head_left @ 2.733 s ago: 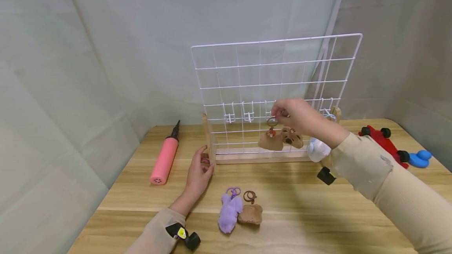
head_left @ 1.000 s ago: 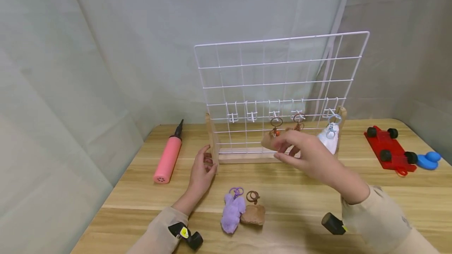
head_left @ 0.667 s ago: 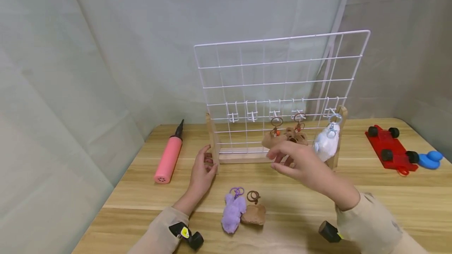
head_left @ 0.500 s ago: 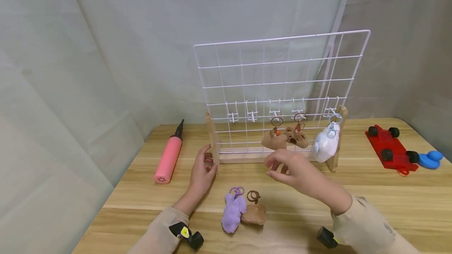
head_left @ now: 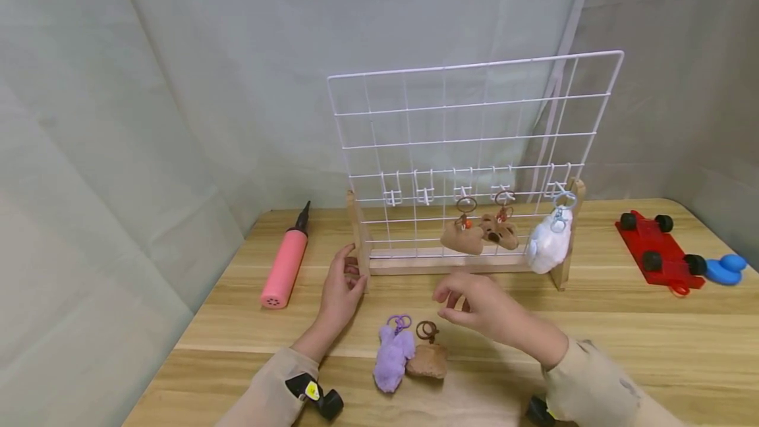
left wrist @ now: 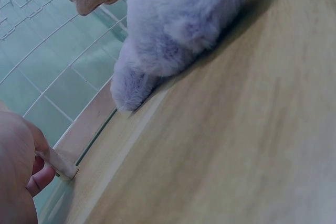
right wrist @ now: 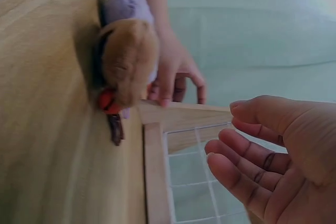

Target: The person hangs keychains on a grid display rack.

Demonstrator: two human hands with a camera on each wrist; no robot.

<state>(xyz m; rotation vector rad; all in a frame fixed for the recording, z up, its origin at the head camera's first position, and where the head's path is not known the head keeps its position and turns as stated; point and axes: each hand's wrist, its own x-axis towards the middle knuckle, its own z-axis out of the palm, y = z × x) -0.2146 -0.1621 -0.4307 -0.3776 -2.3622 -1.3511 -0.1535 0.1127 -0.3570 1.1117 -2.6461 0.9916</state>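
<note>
My left hand (head_left: 340, 288) holds the left wooden foot (head_left: 359, 249) of a white wire grid rack (head_left: 423, 147), thumb in front and fingers behind. In the right wrist view, my right hand (right wrist: 278, 156) has loosely bent fingers and nothing between them. It is over the table, just above and right of a brown plush keychain (head_left: 428, 361). Beside that lies a purple plush keychain (head_left: 393, 358), also large in the left wrist view. From the rack's hooks hang a tan plush keychain (head_left: 462, 237), a brown bear-face keychain (head_left: 499, 232) and a white plush keychain (head_left: 549, 242).
Two white hooks at the rack's left, one a double hook (head_left: 392, 198), carry nothing. A pink hand pump (head_left: 286, 265) lies at the left. A red toy car (head_left: 661, 249) and a blue object (head_left: 726, 269) are at the table's right. Pale curtains surround the table.
My right hand has let go of the tan keychain, now hanging on a hook, and has come down and left toward the keychains on the table. The left hand stays on the wooden foot.
</note>
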